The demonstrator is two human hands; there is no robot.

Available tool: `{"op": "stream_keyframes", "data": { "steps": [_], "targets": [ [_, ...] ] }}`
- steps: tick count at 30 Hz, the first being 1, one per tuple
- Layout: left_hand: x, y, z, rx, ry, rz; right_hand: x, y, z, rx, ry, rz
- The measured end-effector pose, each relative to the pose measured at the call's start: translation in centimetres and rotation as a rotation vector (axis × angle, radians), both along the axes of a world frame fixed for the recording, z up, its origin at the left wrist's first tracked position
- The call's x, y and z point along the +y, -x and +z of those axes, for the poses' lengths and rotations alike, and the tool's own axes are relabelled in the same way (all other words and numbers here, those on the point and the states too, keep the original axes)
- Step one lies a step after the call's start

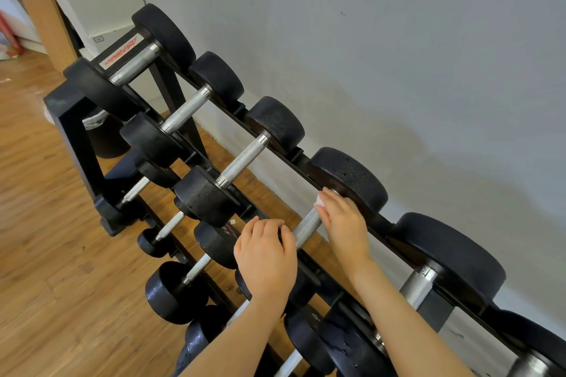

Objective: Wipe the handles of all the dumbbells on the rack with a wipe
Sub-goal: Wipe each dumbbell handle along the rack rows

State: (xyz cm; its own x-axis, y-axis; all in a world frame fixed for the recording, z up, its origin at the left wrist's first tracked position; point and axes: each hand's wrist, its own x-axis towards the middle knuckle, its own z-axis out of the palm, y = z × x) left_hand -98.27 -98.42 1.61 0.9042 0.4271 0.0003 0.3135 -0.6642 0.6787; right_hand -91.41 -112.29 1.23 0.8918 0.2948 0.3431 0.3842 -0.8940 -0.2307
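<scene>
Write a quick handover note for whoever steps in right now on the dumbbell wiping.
Right hand holds the white wipe on the far end of the fourth top-row handle.
Left hand grips that dumbbell's near head, steadying it.
Rack stands against the wall.
Done: cannot tell which handles are already wiped.
Left: finish this handle, then the others on the top and lower rows as needed.

A white label (120, 55) with slanted red lettering is sitting on the end frame of the black dumbbell rack (79, 138), too blurred to read. A white numeral, seemingly a 5, is showing on a lower-tier dumbbell head (214, 242). Nothing else legible is showing.
</scene>
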Motion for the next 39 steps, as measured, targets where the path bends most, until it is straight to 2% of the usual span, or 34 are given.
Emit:
{"op": "stream_keyframes", "data": {
  "steps": [4, 9, 14, 19, 25, 30, 33, 35, 39],
  "targets": [
    [0.0, 0.1, 0.0, -0.008, -0.001, 0.001, -0.1, -0.1, -0.1, 0.0, 0.019, 0.104],
    [0.0, 0.0, 0.1, 0.007, 0.003, -0.01, 0.2, -0.1, 0.2, -0.023, 0.015, 0.018],
    [0.0, 0.1, 0.2, -0.016, -0.007, -0.003, 0.7, 1.6, -0.9, 0.038, 0.001, 0.215],
    [0.0, 0.1, 0.2, 0.0, 0.002, -0.002, 0.1, 0.5, 0.0, 0.024, -0.052, 0.069],
    [0.0, 0.1, 0.3, -0.02, -0.001, 0.003, 0.5, 2.0, -1.2, 0.061, -0.037, 0.26],
    [0.0, 0.1, 0.4, -0.032, -0.016, 0.003, 0.1, 1.3, -0.3, -0.018, -0.12, 0.13],
    [0.0, 0.2, 0.7, 0.003, -0.01, -0.008, 0.6, 1.9, -0.6, -0.061, -0.077, 0.17],
    [0.1, 0.2, 0.8, 0.034, -0.017, -0.032, 0.9, 2.7, -0.8, 0.004, -0.034, 0.223],
    [0.1, 1.1, 1.0, 0.11, -0.071, -0.074, 1.0, 3.5, -0.7, 0.351, -0.382, 0.042]
  ]
}}
